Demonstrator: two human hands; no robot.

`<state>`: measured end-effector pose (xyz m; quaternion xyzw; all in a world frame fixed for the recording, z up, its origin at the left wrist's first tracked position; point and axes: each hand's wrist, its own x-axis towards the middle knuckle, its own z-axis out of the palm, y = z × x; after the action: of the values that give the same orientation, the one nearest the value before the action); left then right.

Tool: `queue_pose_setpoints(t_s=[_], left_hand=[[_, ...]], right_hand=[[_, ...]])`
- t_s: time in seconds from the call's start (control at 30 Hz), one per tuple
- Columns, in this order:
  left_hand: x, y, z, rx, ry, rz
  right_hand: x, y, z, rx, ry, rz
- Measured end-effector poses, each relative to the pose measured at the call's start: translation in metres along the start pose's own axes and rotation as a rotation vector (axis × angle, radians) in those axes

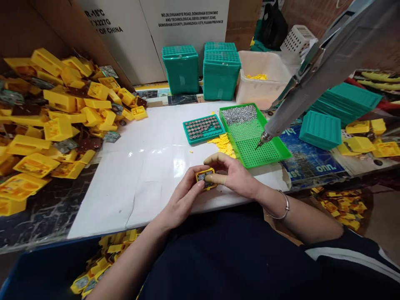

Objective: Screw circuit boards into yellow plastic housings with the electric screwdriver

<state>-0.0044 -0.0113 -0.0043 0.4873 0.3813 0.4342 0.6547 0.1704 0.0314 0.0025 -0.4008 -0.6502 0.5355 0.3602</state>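
Observation:
A small yellow plastic casing (210, 188) with a dark circuit board inside is held over the near edge of the white board. My left hand (186, 192) grips it from the left, thumb along its front. From the right, my right hand (236, 175) has its fingers on the casing, and covered fingertips press at the board inside. Beyond the hands lie a teal tray (204, 139) with rows of round metal discs and a pile of small yellow pieces (224, 145). A green basket (250, 161) with many small screws stands to the right.
An electric screwdriver (293, 100) hangs over the green basket, bit downward. Yellow casings (59, 129) are heaped at left. Stacked teal trays (180, 71) and a whitish bin (262, 79) stand at the back. More teal trays (321, 129) lie right. A blue container (40, 271) sits below the table.

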Motion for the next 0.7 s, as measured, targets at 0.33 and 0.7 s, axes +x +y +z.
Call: queue_pose_setpoints(t_s=[0.33, 0.7], left_hand=[[0.005, -0.007, 0.0, -0.181, -0.011, -0.049], [0.005, -0.009, -0.001, -0.082, 0.023, 0.028]], right_hand=[[-0.008, 0.0, 0.008, -0.019, 0.147, -0.018], [-0.012, 0.006, 0.011, 0.172, 0.126, 0.008]])
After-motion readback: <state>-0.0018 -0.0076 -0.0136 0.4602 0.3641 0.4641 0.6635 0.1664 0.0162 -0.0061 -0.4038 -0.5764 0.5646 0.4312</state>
